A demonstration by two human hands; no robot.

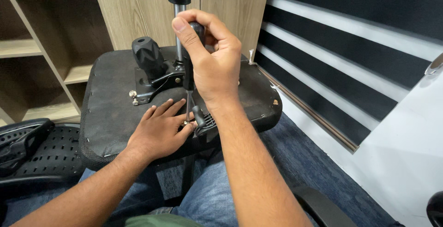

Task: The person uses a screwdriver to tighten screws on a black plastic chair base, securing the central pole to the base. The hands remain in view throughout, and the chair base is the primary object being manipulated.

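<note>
An upturned black office chair seat (110,111) rests across my knees, underside up, with a black metal mechanism plate (157,81), a ribbed knob (145,54) and a gas lift column (178,5) rising from it. My right hand (212,60) grips the black handle of a screwdriver (188,77) held upright, its shaft pointing down at a screw near the plate's front edge. My left hand (159,130) lies flat on the seat, its fingertips pinching the screw at the tip of the shaft. A black lever (199,116) sticks out beside that spot.
A black perforated chair back (37,151) lies at the left. Wooden shelves (50,47) and cabinet doors stand behind the seat. A wall with dark and white stripes (350,56) runs along the right, above blue carpet (314,162). A chair arm (318,206) sits at the bottom.
</note>
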